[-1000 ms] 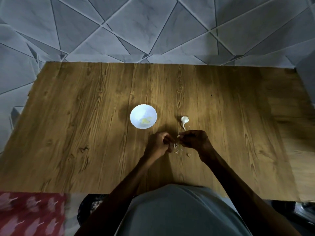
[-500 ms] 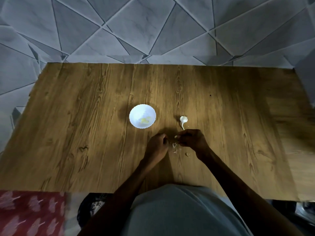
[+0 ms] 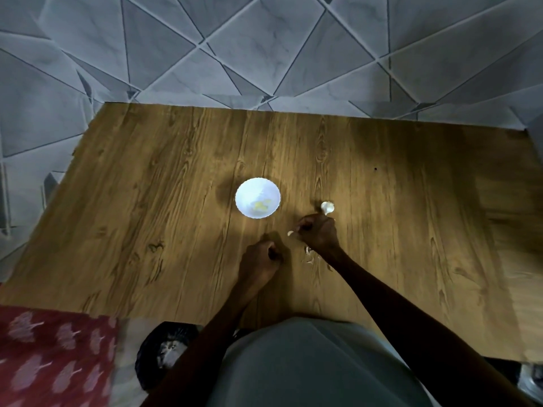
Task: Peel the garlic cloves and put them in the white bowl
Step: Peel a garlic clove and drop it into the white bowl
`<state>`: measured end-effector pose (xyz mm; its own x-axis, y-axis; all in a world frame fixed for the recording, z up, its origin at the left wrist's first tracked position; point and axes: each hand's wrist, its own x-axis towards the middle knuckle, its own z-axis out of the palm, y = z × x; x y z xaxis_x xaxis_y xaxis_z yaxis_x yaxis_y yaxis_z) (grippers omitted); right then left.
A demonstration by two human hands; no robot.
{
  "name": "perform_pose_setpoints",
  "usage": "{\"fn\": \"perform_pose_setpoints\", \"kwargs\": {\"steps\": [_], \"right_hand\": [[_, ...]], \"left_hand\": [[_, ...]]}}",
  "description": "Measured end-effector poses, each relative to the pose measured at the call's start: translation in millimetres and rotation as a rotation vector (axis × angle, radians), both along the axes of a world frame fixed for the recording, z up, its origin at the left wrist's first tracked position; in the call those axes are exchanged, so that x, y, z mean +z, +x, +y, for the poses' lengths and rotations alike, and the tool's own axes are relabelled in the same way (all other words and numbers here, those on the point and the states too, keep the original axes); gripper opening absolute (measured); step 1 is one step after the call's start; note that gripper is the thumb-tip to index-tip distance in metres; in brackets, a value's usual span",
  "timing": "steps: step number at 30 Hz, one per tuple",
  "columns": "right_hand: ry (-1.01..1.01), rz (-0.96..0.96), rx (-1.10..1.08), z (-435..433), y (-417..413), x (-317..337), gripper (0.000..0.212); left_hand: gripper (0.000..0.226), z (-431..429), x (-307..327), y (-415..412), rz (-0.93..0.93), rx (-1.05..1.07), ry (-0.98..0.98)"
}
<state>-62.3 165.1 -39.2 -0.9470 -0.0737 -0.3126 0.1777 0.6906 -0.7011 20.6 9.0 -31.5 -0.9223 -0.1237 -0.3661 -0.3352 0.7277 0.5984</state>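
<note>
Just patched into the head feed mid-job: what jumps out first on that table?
The white bowl stands out brightest, mid-table, with a few yellowish peeled cloves inside. Just right of it lies the pale garlic bulb. Near it, the right hand pinches a small clove; the left hand is curled apart from it, peel scraps between them.

The right hand (image 3: pixel 318 234) pinches a pale garlic clove (image 3: pixel 290 233) above the wooden table (image 3: pixel 147 215), near the white bowl (image 3: pixel 257 197). The left hand (image 3: pixel 260 259) rests curled, apart. Peel scraps (image 3: pixel 309 255) lie between them.
</note>
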Motion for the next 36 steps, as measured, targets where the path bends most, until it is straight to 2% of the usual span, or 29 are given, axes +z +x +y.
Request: {"fn": "perform_pose_setpoints", "kwargs": {"steps": [4,7,9,13,15,18,20,22,26,29,33,36], "right_hand": [[0.120,0.185,-0.007,30,12,9,0.018],[0.212,0.302,-0.051,60,23,13,0.016],[0.259,0.369,0.029,74,25,9,0.020],[0.289,0.367,0.165,77,26,9,0.050],[0.311,0.415,0.206,76,32,7,0.045],[0.253,0.372,0.237,74,58,2,0.041],[0.221,0.325,0.266,71,79,-4,0.051],[0.268,0.297,0.293,66,89,-6,0.039],[0.303,0.390,0.460,42,68,0,0.032],[0.292,0.482,0.592,22,53,4,0.028],[0.279,0.497,0.740,45,68,-3,0.042],[0.260,0.452,0.703,73,77,-2,0.048]], "left_hand": [[0.007,7,-1,-1,0.033,-0.058,0.005],[0.007,14,0,-2,0.047,-0.082,0.055],[0.006,18,-2,-3,0.053,-0.072,0.079],[0.018,26,4,-4,0.036,-0.049,0.001],[0.015,26,3,-5,0.043,-0.055,-0.040],[0.006,21,-1,-4,0.036,-0.059,-0.024],[0.013,16,-2,-1,0.039,-0.040,-0.005],[0.018,13,-1,4,0.029,0.002,0.028],[0.027,8,-3,13,0.009,0.052,0.055],[0.025,8,-3,19,0.048,0.075,0.055],[0.014,8,-3,22,0.101,0.095,0.106],[0.018,9,-5,26,0.155,0.103,0.126]]}}
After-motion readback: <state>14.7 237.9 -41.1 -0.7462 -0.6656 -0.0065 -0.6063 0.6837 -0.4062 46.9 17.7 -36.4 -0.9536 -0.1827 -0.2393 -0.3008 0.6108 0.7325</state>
